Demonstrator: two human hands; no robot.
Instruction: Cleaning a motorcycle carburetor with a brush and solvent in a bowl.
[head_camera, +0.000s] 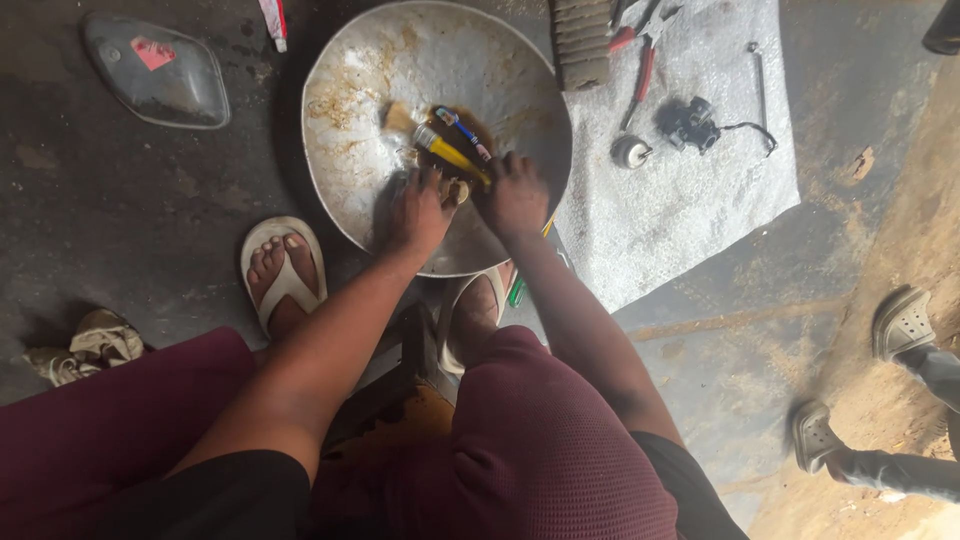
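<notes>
A wide, shallow metal basin (350, 120) lies on the dark floor, stained with brown oily liquid. Both hands reach into its near side. My right hand (515, 197) grips the yellow handle of a paintbrush (440, 147), whose pale bristles point up and left. My left hand (420, 210) is closed around a small part beside it; the part is mostly hidden by the fingers. A blue-handled tool (463, 131) lies in the brown puddle just beyond the brush.
A grey bubble-wrap sheet (690, 190) at right holds red-handled pliers (640, 65), a thin wrench (760, 85), a black engine part (690, 122) and a round cap (630, 151). A clear lens cover (155, 70) lies at upper left. Another person's shoes (900, 322) stand at right.
</notes>
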